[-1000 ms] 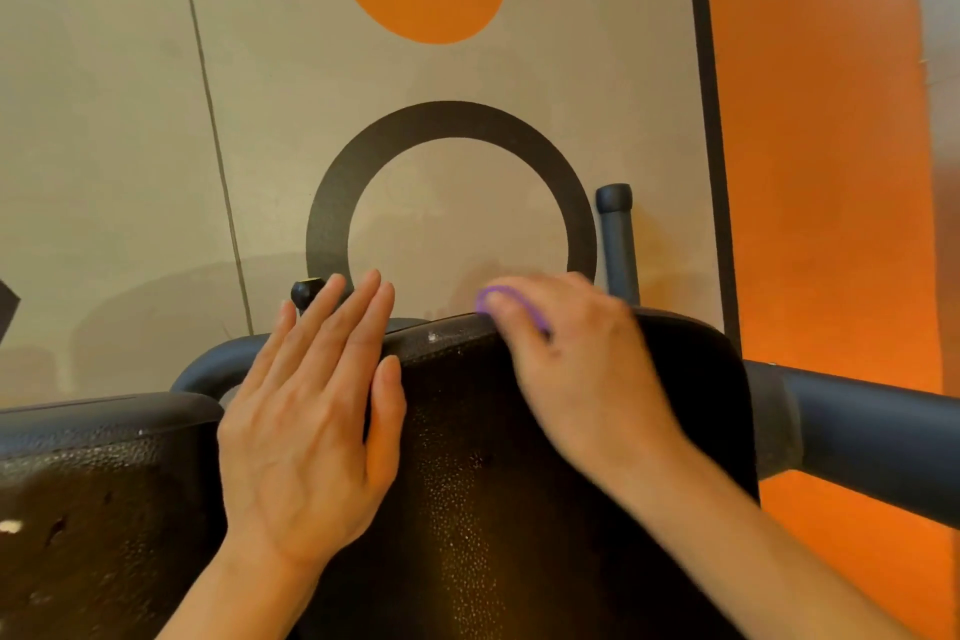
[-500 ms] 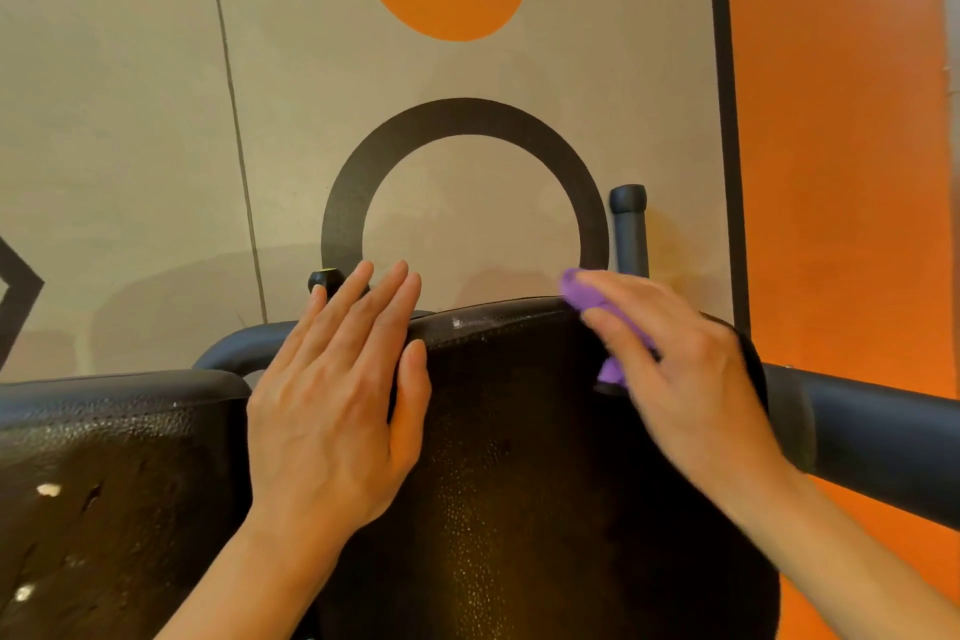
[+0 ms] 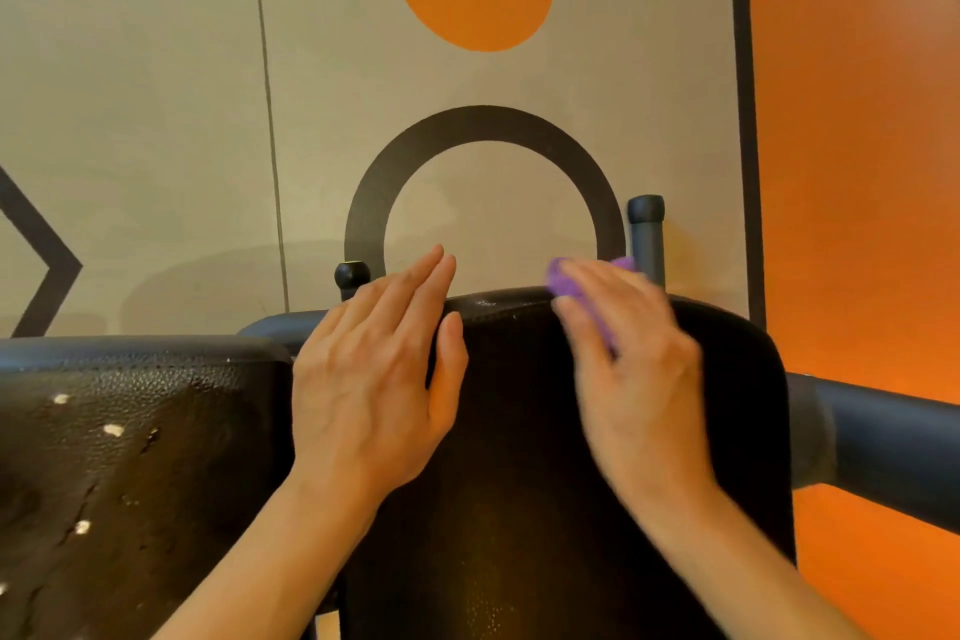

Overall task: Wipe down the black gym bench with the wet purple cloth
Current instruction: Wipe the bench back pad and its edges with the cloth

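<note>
Pebbled black bench pad (image 3: 519, 431), crumpled purple cloth (image 3: 571, 288) under right hand (image 3: 634, 369)

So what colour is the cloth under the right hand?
Purple. The cloth shows best in the head view, peeking from under the right hand.
</note>
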`<state>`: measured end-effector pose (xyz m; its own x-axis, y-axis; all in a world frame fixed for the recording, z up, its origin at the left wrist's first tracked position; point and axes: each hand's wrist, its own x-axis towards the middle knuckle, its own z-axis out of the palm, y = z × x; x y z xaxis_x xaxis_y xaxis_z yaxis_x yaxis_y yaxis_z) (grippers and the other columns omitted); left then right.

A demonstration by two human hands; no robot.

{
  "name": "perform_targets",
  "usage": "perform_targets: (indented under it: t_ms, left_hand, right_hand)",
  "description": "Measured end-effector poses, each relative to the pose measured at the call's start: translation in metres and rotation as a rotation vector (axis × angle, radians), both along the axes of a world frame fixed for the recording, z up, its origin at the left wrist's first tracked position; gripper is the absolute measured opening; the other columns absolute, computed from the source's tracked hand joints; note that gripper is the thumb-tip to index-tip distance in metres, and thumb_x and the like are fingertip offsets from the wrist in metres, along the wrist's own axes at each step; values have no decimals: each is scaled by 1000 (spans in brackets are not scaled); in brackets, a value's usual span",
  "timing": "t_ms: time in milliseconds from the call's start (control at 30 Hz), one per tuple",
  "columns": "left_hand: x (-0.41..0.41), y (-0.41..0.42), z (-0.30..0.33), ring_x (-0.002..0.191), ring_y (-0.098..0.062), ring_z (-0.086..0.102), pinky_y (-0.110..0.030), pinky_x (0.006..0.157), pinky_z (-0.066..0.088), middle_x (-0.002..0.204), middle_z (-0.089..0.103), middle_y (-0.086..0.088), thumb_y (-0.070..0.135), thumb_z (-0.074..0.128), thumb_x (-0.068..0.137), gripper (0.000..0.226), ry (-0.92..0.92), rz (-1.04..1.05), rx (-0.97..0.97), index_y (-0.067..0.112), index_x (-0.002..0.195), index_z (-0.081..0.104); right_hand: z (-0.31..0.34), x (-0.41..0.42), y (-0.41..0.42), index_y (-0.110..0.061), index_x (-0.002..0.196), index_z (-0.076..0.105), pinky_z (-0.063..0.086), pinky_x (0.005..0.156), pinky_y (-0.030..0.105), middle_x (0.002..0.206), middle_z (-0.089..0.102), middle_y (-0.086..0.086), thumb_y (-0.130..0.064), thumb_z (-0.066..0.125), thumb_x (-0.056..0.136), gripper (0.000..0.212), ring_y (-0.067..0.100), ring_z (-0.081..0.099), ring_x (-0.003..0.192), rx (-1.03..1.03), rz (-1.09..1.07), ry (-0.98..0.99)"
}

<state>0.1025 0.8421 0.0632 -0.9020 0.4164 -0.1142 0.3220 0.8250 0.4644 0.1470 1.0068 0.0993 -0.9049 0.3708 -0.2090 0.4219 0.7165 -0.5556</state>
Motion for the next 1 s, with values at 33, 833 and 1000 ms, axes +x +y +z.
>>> perform_targets:
  t_ms: [33,833,1000]
  left_hand:
    - [-1,0,0,121,-18,60,-32,95,46,140,58,0,36,31,103,47,6,2,-2,16,138,56]
    - [-1,-58,13,144,-28,36,-45,123,16,135,59,-20,43,15,106,66,-41,-184,-304,-2,136,53]
    - [-2,-59,12,144,-27,37,-43,123,16,135,60,-17,42,15,106,65,-38,-172,-280,1,134,56]
  right_hand:
    - [0,-3,-12,-17,130,58,39,110,33,130,59,-6,-28,48,96,37,1,47,126,-19,72,8]
    - [3,-16,-39,-20,127,59,37,107,19,125,60,-10,-28,45,99,33,0,52,118,47,364,-31]
    - [8,-15,-33,-25,120,62,32,108,15,119,62,-11,-30,44,99,29,-17,46,108,108,-12,-44]
